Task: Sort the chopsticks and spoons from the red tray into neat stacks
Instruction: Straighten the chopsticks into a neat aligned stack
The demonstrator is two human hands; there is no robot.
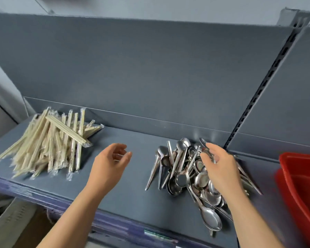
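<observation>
Bare forearms [75, 212] enter from the bottom edge. Wrapped chopsticks [48, 142] lie loosely piled at mid-left on the grey shelf [132, 185]. Left hand [111, 161] at centre, fingers loosely curled, holding nothing. Spoons [186, 174] heaped centre-right, right hand [220, 169] resting on them, grip unclear. Red tray [301, 185] at right edge.

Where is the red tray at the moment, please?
In the head view, the red tray sits far right on the shelf, just right of the spoon pile.
</observation>
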